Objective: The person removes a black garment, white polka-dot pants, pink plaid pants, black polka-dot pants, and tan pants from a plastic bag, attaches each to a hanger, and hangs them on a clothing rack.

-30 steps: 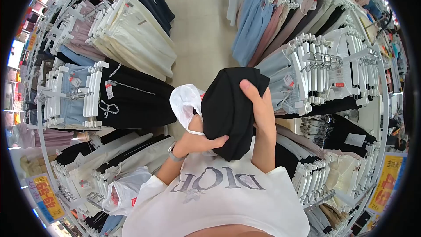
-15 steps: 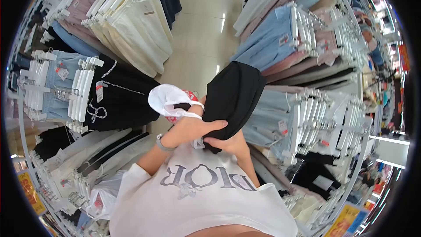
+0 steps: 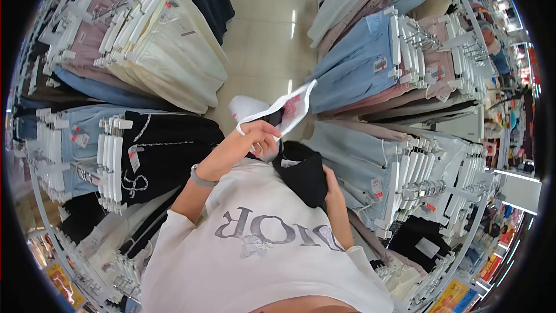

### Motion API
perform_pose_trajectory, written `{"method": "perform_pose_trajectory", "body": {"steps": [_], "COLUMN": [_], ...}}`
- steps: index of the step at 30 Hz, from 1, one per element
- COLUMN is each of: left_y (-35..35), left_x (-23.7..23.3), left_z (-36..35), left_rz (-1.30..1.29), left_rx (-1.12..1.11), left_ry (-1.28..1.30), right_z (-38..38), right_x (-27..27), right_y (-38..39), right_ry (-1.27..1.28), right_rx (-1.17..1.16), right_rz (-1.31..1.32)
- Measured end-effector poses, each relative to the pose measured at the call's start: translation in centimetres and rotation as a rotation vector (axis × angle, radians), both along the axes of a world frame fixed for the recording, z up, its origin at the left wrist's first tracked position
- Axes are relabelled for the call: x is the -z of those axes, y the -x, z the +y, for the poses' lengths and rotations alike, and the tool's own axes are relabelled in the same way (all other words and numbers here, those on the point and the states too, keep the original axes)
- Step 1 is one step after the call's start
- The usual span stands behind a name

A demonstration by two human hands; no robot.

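Observation:
My left hand (image 3: 262,139), with a grey band on its wrist, is raised in front of my chest. Its fingers are curled around the edge of a white bag-like item (image 3: 301,103) with red print, whose pale rim stands up and to the right. A rounded white part (image 3: 246,106) lies beyond the fingers. My right hand (image 3: 332,188) grips the right side of a black cloth item (image 3: 307,178) close to my white shirt (image 3: 260,272). A pale label shows at the cloth's upper edge. Some of the right fingers are hidden behind the fabric.
Racks of hung clothes line both sides: cream trousers (image 3: 168,52) and black drawstring trousers (image 3: 168,145) on the left, blue trousers (image 3: 359,52) and light-blue trousers (image 3: 347,153) on the right. A shiny tiled aisle (image 3: 260,40) runs ahead between them. A yellow sign (image 3: 452,298) stands low right.
The black cloth item has come down toward my chest, and my hands have moved apart. My left hand has let go of the cloth, and the white item's rim now points up and right.

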State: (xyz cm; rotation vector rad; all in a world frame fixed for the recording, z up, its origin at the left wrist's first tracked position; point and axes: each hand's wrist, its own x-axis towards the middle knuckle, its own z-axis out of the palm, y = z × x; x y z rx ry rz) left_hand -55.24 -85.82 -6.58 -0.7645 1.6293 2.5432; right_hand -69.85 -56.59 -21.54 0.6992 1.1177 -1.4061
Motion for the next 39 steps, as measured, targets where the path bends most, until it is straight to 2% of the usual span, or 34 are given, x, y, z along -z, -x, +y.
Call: {"method": "perform_pose_trajectory", "body": {"steps": [1, 4, 5, 8, 9, 12, 16, 18, 19, 21, 23, 25, 28, 29, 30, 31, 32, 33, 34, 36, 39], "left_y": [0.2, 1.1, 1.8, 2.2, 2.5, 2.4, 2.3, 1.6, 1.3, -0.7, -0.2, 0.3, -2.1, -1.9, -2.1, -2.3, -2.5, -2.3, -2.3, -2.4, -2.3], "left_x": [0.1, 1.4, 1.5, 3.0, 3.1, 2.2, 0.0, -0.6, 1.7, 1.9, -0.3, -2.0, -1.8, -1.6, -1.6, -1.8, -1.9, -1.9, -2.0, -2.4, -2.0], "left_z": [-0.3, 0.2, 0.6, 0.5, 0.9, 1.3, 1.5, 1.4, 2.3, 1.2, 0.6, 2.2, -0.6, -0.4, -0.5, -0.9, -1.1, -1.1, -1.2, -1.6, -1.4], "left_rz": [-0.089, 0.018, -0.016, -0.098, -0.134, -0.109, -0.005, -0.072, 0.158, 0.285, 0.262, 0.210, 0.104, 0.160, 0.161, 0.163, 0.164, 0.259, 0.247, 0.229, 0.162], "left_rx": [-0.012, -0.546, -0.715, -0.615, -0.622, -0.425, -0.365, -0.300, -0.374, -0.212, -0.227, -0.491, -0.100, -0.147, -0.176, -0.204, -0.226, -0.287, -0.241, -0.148, 0.112], "left_ry": [-0.005, -0.602, -0.563, -0.469, -0.432, -0.277, -0.217, -0.066, 0.309, 0.802, 0.575, 0.068, 0.264, 0.396, 0.348, 0.301, 0.254, 0.066, 0.044, 0.002, 0.310], "right_z": [0.6, 2.9, 3.9, 4.1, 4.5, 2.3, -4.7, -9.1, -11.7, -15.7, -18.8, -18.6, -18.1, -18.1, -18.2, -19.1, -19.9, -19.8, -19.5, -18.7, -19.3], "right_x": [0.6, 1.0, 1.5, 1.6, 1.2, -4.4, -14.3, -17.6, -18.8, -19.8, -19.7, -18.0, -11.8, -10.4, -9.8, -11.7, -14.4, -13.8, -13.2, -13.4, -13.8], "right_y": [-0.3, -0.3, 0.1, 1.3, 1.6, 2.0, 3.0, 4.2, 4.9, 5.8, 6.6, 6.7, 6.4, 6.4, 6.5, 5.7, 5.0, 4.9, 4.7, 3.8, 3.6], "right_ry": [-0.068, -0.046, -0.030, 0.265, 0.308, 0.401, 0.556, 0.594, 0.595, 0.591, 0.556, 0.551, 0.538, 0.534, 0.529, 0.474, 0.427, 0.483, 0.539, 0.560, 0.469], "right_rx": [-0.062, 0.025, 0.097, 0.311, 0.332, 0.258, -0.134, -0.412, -0.575, -0.819, -0.919, -0.807, -0.679, -0.643, -0.608, -0.740, -0.782, -0.760, -0.734, -0.784, -0.716], "right_rz": [-0.012, 0.003, -0.016, 0.126, 0.186, 0.351, 0.574, 0.651, 0.673, 0.690, 0.658, 0.613, 0.511, 0.473, 0.437, 0.518, 0.461, 0.507, 0.554, 1.305, 2.032]}}
